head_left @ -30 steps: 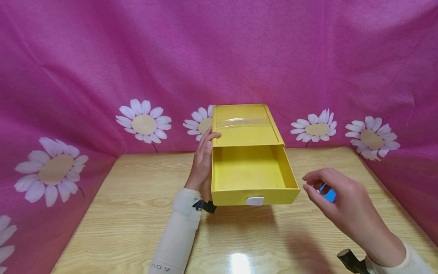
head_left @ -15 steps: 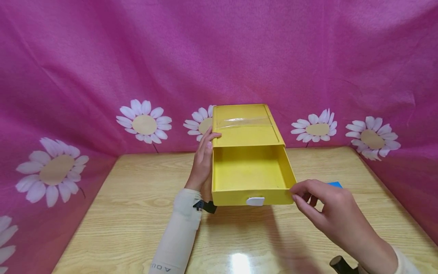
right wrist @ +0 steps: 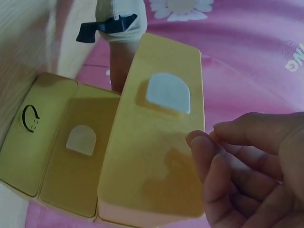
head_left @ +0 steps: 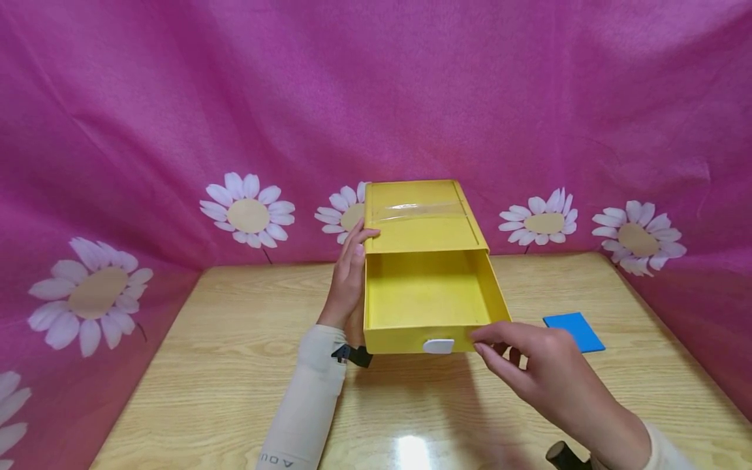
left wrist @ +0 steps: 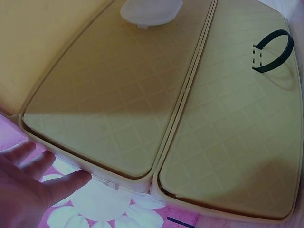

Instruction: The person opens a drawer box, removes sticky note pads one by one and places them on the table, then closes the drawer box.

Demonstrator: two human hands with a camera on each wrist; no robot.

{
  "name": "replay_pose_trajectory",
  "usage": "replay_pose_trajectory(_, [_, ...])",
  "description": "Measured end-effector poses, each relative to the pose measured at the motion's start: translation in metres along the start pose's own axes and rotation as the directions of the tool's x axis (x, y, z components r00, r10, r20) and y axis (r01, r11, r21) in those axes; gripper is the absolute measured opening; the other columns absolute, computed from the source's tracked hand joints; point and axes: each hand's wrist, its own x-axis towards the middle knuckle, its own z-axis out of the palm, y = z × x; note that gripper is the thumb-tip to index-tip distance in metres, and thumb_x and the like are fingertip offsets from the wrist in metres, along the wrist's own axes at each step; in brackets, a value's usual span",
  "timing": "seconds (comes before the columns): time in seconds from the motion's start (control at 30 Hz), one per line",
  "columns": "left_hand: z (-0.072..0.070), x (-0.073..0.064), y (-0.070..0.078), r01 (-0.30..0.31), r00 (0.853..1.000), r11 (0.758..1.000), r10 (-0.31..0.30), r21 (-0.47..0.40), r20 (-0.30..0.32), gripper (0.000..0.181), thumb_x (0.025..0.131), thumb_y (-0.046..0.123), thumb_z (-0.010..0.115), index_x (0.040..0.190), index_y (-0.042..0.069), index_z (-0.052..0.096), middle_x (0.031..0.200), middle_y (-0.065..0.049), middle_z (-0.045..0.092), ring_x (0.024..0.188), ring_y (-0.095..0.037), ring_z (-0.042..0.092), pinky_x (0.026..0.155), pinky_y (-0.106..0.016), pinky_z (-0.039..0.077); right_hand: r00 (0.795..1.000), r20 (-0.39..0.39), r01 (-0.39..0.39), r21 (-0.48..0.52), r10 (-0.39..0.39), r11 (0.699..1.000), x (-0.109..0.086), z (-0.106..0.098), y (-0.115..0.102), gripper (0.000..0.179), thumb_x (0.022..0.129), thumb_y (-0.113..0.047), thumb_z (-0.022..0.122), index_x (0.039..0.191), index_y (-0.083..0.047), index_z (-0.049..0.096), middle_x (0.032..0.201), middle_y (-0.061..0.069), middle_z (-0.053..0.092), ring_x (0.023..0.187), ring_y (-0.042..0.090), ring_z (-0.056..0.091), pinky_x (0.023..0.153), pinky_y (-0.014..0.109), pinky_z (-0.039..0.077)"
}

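A yellow cabinet [head_left: 423, 235] stands mid-table with its top drawer [head_left: 393, 339] pulled out; the visible drawer floor is bare. On the drawer front sits a white tab handle [head_left: 438, 346]. My left hand [head_left: 343, 287] rests along the cabinet's left side, one fingertip over its top edge. In the left wrist view its fingers [left wrist: 66, 186] are extended. My right hand [head_left: 549, 365] is at the drawer's front right corner, right of the handle. Its fingers are loosely curled, thumb and forefinger tips close together with nothing between them.
A flat blue square [head_left: 576, 331] lies on the wooden table [head_left: 235, 365] to the right. Below the pulled-out drawer, the right wrist view shows one drawer with a white tab [right wrist: 81, 140] and one with a black loop [right wrist: 30, 118]. Pink flowered cloth [head_left: 376, 85] hangs behind.
My right hand has moved left to the drawer's front right corner, uncovering the blue square. My left hand, the cabinet and the drawer stay in place.
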Motion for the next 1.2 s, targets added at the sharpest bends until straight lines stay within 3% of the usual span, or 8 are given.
replay_pose_trajectory(0.2, [-0.002,-0.003,0.028,0.017,1.000,1.000,-0.017,0.003,0.004,0.038,0.103,0.014,0.030,0.133,0.002,0.050,0.156,-0.019,0.024,0.143,-0.031,0.023,0.112,-0.054,0.021,1.000,0.002,-0.008,0.035,0.008,0.999,0.003,0.008,-0.002,0.030,0.072,0.001,0.079,0.096,-0.017,0.073,0.080,-0.016,0.066,0.057,-0.006,0.048,0.049,0.009,0.039])
replay_pose_trajectory(0.27, [-0.002,-0.003,0.031,0.022,1.000,1.000,-0.022,0.001,0.004,0.038,0.103,0.014,0.030,0.132,0.002,0.050,0.156,-0.019,0.024,0.143,-0.031,0.023,0.112,-0.055,0.021,1.000,0.004,-0.012,0.043,0.012,0.999,0.004,0.010,-0.003,0.029,0.073,0.000,0.079,0.096,-0.017,0.073,0.080,-0.015,0.067,0.056,-0.006,0.048,0.049,0.009,0.039])
replay_pose_trajectory(0.77, [-0.001,-0.002,0.030,0.005,1.000,1.000,-0.005,0.002,0.005,0.038,0.102,0.014,0.030,0.132,0.003,0.050,0.156,-0.019,0.024,0.143,-0.029,0.024,0.112,-0.055,0.022,0.998,0.032,-0.061,0.035,0.060,0.998,0.005,0.020,-0.004,0.021,0.076,-0.003,0.077,0.093,-0.015,0.073,0.074,-0.014,0.065,0.053,-0.008,0.046,0.048,0.009,0.040])
replay_pose_trajectory(0.9, [-0.001,-0.002,0.024,0.010,1.000,1.000,-0.010,0.003,0.004,0.038,0.103,0.018,0.030,0.133,0.006,0.050,0.157,-0.015,0.024,0.143,-0.026,0.024,0.112,-0.054,0.021,0.998,0.023,-0.055,0.033,0.054,0.998,0.004,0.022,-0.003,0.022,0.075,-0.002,0.078,0.092,-0.015,0.073,0.072,-0.015,0.064,0.051,-0.010,0.045,0.046,0.009,0.040])
replay_pose_trajectory(1.2, [-0.002,-0.003,0.030,-0.018,1.000,1.000,0.018,0.007,-0.001,0.037,0.103,0.012,0.030,0.131,0.001,0.050,0.155,-0.021,0.025,0.143,-0.032,0.024,0.112,-0.054,0.022,0.998,0.017,-0.064,0.001,0.064,0.998,0.004,0.027,-0.003,0.020,0.075,-0.004,0.078,0.091,-0.016,0.073,0.069,-0.017,0.062,0.051,-0.010,0.044,0.046,0.009,0.039])
